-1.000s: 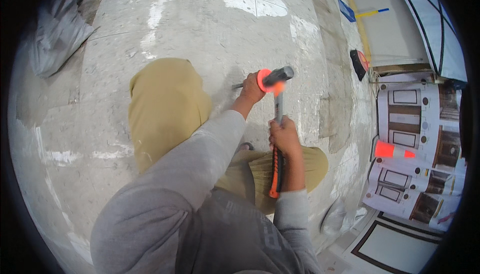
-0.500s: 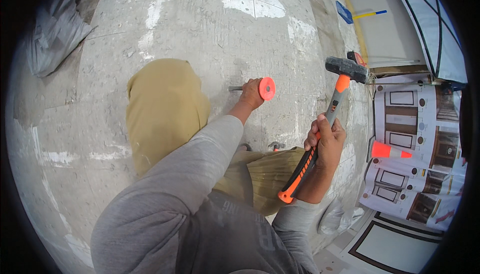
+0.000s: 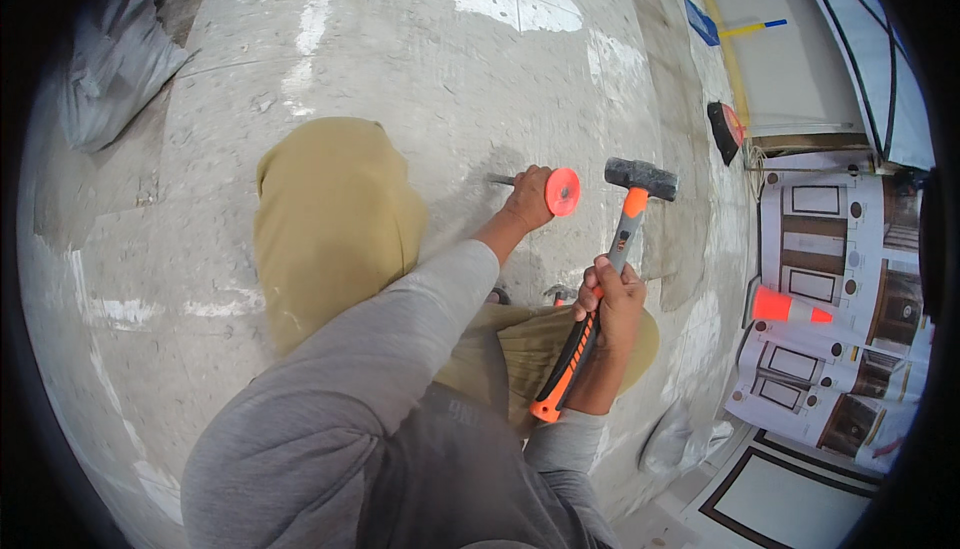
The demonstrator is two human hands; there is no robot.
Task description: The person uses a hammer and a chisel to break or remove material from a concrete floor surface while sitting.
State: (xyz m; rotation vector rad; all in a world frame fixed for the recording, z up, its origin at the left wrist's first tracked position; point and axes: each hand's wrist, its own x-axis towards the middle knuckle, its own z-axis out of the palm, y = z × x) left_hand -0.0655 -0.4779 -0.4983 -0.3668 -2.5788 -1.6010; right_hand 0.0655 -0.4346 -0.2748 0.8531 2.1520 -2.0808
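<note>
My left hand (image 3: 528, 201) is wrapped round a chisel with a round red hand guard (image 3: 563, 192). The chisel's dark metal tip (image 3: 499, 179) sticks out to the left, close to the rough grey floor; whether it touches cannot be told. To the right, my right hand (image 3: 615, 299) grips a sledgehammer (image 3: 641, 179) by its black, grey and orange handle. Its heavy dark head is up beyond the hand, a short gap right of the red guard. A second hammer (image 3: 560, 295) shows partly between my legs, mostly hidden.
White patches (image 3: 540, 9) mark the floor. A grey plastic sack (image 3: 120, 79) lies far left. Along the right are a brush head (image 3: 724, 133), a blue dustpan (image 3: 702, 23), a yellow-and-blue stick (image 3: 750, 29), an orange-and-white cone (image 3: 790, 306) and printed sheets (image 3: 850, 239).
The sledgehammer has swung left and nearer, its head now closer to the chisel's guard. My left hand and the chisel have shifted a little right. The brush head is no longer behind the hammer.
</note>
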